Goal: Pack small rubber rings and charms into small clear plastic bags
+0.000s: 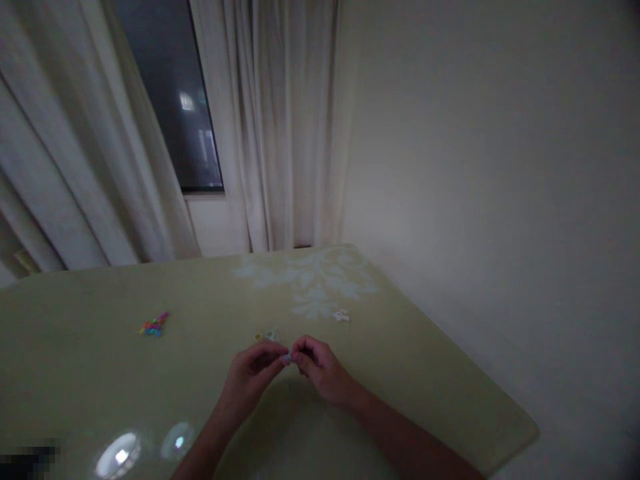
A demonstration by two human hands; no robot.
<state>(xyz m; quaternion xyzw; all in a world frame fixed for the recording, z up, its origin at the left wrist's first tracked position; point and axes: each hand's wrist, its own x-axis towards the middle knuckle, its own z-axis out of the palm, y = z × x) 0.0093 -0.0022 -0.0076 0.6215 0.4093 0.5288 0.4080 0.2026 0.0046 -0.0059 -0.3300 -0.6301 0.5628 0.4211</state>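
Observation:
Near the middle of the table, my left hand (254,368) and my right hand (324,371) meet fingertip to fingertip. Both are closed in a pinch around one small pale bluish piece (287,358), mostly covered by the fingers; its kind is too small to make out. Just beyond my left hand lie a small yellowish ring-shaped thing (259,337) and a pale ring-shaped thing (271,335). Several small white pieces (342,316) rest past my right hand.
A little heap of brightly coloured small pieces (155,325) lies to the left on the greenish table (210,293). The table's right edge runs beside a bare wall (490,167). Curtains (270,133) and a dark window (175,100) stand behind. Lamp reflections shine at the lower left.

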